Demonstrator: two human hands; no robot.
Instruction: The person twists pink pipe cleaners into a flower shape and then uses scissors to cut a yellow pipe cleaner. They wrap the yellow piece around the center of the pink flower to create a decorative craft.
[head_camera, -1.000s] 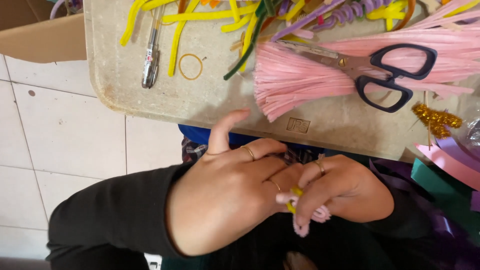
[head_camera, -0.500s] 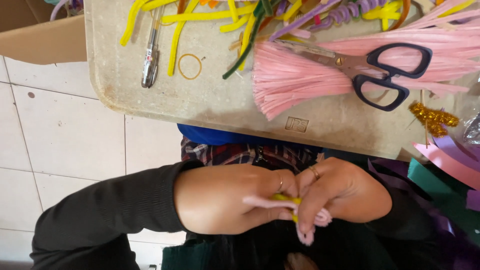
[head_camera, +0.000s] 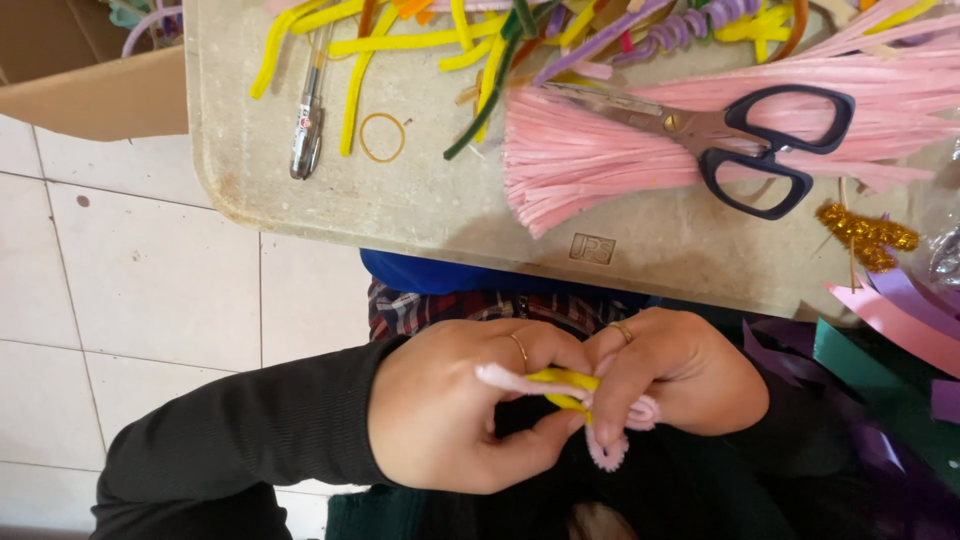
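My left hand (head_camera: 465, 405) and my right hand (head_camera: 675, 375) meet over my lap, below the tray's near edge. Together they pinch a small piece made of a pink pipe cleaner (head_camera: 610, 455) and a yellow pipe cleaner (head_camera: 565, 380) twisted together. The left thumb and fingers close on one pink end, while the right fingers clamp the other part, a pink loop poking out under them. Both hands wear thin rings. A black sleeve covers my left arm.
A beige tray (head_camera: 420, 215) holds a bundle of pink pipe cleaners (head_camera: 600, 160), black-handled scissors (head_camera: 745, 135), a pen (head_camera: 308, 120), a rubber band (head_camera: 382, 137), yellow, green and purple pipe cleaners, and a gold tinsel piece (head_camera: 868, 235). Coloured paper strips (head_camera: 890, 320) lie at right. A cardboard box (head_camera: 90, 80) sits on white floor tiles.
My left hand's fingers, spread a second ago, have folded down onto the pipe cleaner piece. Both hands stayed over my lap, working the pink and yellow piece.
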